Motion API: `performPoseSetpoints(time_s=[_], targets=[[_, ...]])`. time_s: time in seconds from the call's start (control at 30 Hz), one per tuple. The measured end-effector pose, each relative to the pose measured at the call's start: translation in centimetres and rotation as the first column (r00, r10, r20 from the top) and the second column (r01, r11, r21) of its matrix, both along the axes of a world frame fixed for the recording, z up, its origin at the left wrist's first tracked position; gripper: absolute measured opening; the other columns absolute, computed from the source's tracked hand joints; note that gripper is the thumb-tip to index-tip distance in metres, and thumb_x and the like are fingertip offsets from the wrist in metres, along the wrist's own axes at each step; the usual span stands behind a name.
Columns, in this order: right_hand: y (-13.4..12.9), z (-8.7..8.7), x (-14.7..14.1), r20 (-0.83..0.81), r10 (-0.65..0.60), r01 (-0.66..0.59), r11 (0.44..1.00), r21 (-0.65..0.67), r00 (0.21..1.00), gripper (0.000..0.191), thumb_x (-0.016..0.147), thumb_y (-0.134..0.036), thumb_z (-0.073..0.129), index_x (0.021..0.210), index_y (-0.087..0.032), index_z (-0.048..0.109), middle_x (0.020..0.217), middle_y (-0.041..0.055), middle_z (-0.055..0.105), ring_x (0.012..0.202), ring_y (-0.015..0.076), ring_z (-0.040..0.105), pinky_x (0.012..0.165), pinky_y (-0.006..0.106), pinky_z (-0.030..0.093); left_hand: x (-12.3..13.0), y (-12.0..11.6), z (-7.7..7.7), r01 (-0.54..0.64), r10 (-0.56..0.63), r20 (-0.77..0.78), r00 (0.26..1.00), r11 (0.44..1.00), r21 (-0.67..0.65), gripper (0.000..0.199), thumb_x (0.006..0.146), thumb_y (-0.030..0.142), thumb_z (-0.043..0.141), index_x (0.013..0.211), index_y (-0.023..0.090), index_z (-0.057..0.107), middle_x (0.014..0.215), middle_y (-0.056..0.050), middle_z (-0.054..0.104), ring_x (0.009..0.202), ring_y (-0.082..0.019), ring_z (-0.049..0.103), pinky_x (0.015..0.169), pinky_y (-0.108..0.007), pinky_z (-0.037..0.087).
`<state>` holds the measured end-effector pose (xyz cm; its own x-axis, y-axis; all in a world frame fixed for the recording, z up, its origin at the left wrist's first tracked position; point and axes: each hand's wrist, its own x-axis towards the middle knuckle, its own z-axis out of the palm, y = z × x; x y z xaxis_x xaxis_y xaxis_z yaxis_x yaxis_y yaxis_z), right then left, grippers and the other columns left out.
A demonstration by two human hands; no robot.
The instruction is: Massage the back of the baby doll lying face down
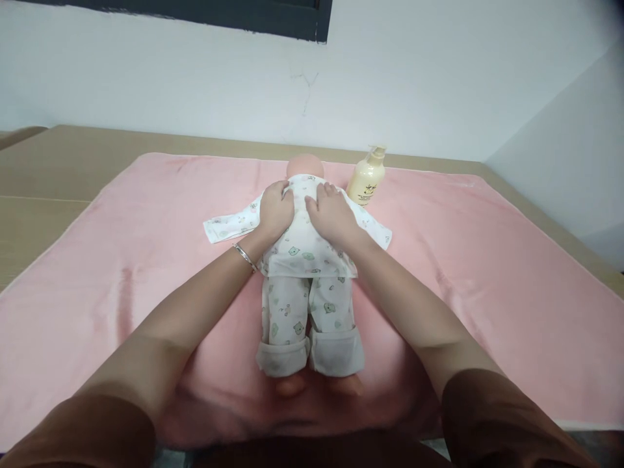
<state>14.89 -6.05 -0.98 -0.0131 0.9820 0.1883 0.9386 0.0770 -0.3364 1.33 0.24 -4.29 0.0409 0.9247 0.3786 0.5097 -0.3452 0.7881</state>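
Observation:
A baby doll lies with its head toward the wall and its feet toward me, and its face does not show. It wears a white printed top and matching trousers with the cuffs turned up. My left hand rests flat on the left side of the top, near the shoulder. On the right side, my right hand lies on the cloth in the same way. Both hands hold nothing, their fingers stretched over the fabric. The doll's sleeves spread out to either side.
A cream pump bottle stands just beyond the doll's right sleeve. Under everything, a pink blanket covers most of the wooden table. A white wall rises behind the table, with a dark frame at the top.

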Motion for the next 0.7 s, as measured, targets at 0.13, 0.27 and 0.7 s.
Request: performPoseSetpoints(time_s=[0.13, 0.27, 0.7], targets=[[-1.9, 0.3, -2.4, 0.109, 0.185, -0.192, 0.98, 0.054, 0.977, 0.061, 0.1, -0.019, 0.034, 0.156, 0.004, 0.04, 0.167, 0.0231, 0.033, 0.16, 0.0346, 0.024, 0.132, 0.051, 0.015, -0.1, 0.0, -0.3, -0.003, 0.003, 0.036, 0.999, 1.0, -0.009, 0.038, 0.09, 0.021, 0.043, 0.114, 0.018, 0.073, 0.127, -0.009, 0.074, 0.122, -0.025, 0.065, 0.117, -0.043, 0.049], [-0.5, 0.7, -1.0, 0.031, 0.261, -0.261, 0.965, 0.003, 0.965, 0.06, 0.102, -0.025, 0.033, 0.159, -0.006, 0.04, 0.17, 0.0133, 0.03, 0.161, 0.0294, 0.02, 0.133, 0.053, 0.013, -0.1, 0.0, -0.2, 0.011, -0.011, 0.014, 1.0, 1.0, 0.002, 0.041, 0.089, 0.019, 0.041, 0.114, 0.017, 0.074, 0.123, -0.009, 0.075, 0.122, -0.024, 0.065, 0.117, -0.042, 0.048], [-1.5, 1.2, -2.3, 0.09, 0.231, -0.229, 0.973, -0.032, 0.969, 0.059, 0.101, -0.019, 0.033, 0.157, -0.005, 0.044, 0.169, 0.0158, 0.033, 0.16, 0.0345, 0.022, 0.132, 0.058, 0.015, -0.1, -0.4, 0.0, 0.002, -0.002, 0.034, 0.999, 1.0, -0.01, 0.039, 0.088, 0.017, 0.041, 0.11, 0.017, 0.074, 0.121, -0.009, 0.076, 0.116, -0.025, 0.067, 0.113, -0.041, 0.051]])
